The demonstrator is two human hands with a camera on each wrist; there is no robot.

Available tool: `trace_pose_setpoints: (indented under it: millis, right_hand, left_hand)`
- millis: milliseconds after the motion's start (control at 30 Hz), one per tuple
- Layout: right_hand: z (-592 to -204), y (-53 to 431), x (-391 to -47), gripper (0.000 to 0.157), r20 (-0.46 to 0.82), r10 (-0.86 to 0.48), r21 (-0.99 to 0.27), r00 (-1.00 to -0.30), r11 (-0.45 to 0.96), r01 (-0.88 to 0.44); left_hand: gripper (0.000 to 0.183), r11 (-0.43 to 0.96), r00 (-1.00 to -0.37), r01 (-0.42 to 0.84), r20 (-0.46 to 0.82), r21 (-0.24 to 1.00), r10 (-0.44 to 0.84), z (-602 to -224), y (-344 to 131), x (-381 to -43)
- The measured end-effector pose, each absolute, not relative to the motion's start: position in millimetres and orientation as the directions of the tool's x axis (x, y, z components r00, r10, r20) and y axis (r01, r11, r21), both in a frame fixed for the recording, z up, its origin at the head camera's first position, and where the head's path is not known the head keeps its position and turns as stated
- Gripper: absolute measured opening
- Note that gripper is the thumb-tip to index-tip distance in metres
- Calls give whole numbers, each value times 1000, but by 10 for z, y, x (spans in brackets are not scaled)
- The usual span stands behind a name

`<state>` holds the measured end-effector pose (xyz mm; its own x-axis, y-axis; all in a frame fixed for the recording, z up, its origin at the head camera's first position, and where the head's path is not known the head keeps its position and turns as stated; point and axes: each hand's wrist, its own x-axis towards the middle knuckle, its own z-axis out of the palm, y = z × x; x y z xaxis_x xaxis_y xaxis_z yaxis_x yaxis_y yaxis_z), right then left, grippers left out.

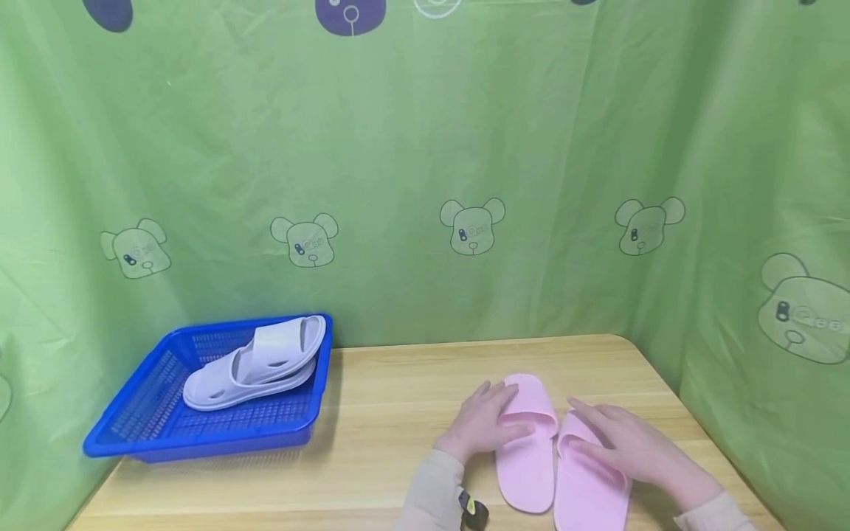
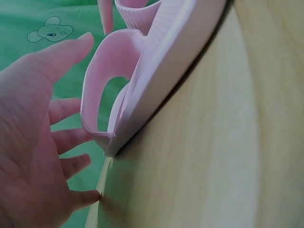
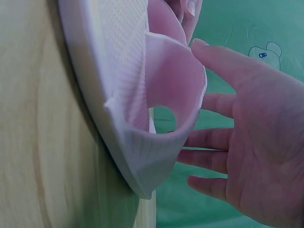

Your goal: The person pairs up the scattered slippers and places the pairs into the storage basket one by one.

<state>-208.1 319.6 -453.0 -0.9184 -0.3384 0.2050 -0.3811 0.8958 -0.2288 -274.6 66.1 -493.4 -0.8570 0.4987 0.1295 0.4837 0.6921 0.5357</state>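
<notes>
Two pink slippers lie side by side on the wooden table, toes away from me. Over the strap of the left pink slipper (image 1: 527,476) is my left hand (image 1: 483,422), its fingers spread. Its thumb stands just off the strap in the left wrist view, where the left hand (image 2: 35,128) grips nothing. My right hand (image 1: 627,446) lies over the strap of the right pink slipper (image 1: 587,498). In the right wrist view the right hand (image 3: 266,128) has loosely extended fingers along the strap's outside; its thumb tip is at the strap edge, and contact is unclear.
A blue plastic basket (image 1: 219,446) stands at the table's left, holding a pair of pale grey-lavender slippers (image 1: 215,383), one partly stacked on the other. A green curtain (image 1: 398,147) with bear prints surrounds the wooden table (image 1: 385,420) at the back and sides.
</notes>
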Motion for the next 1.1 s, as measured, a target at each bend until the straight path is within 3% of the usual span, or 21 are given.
trace_pose_setpoints:
  millis: [400, 1100]
  right_hand:
    - [-4539, 3214, -2085, 68, 219, -359, -236, -907, 883, -406]
    - [-4536, 3230, -2096, 66, 258, -359, -211, -897, 885, -414]
  left_hand:
    - [80, 692, -881, 440, 130, 572, 454, -4932, 671, -2718]
    - [80, 739, -895, 445, 225, 506, 385, -4923, 589, -2774]
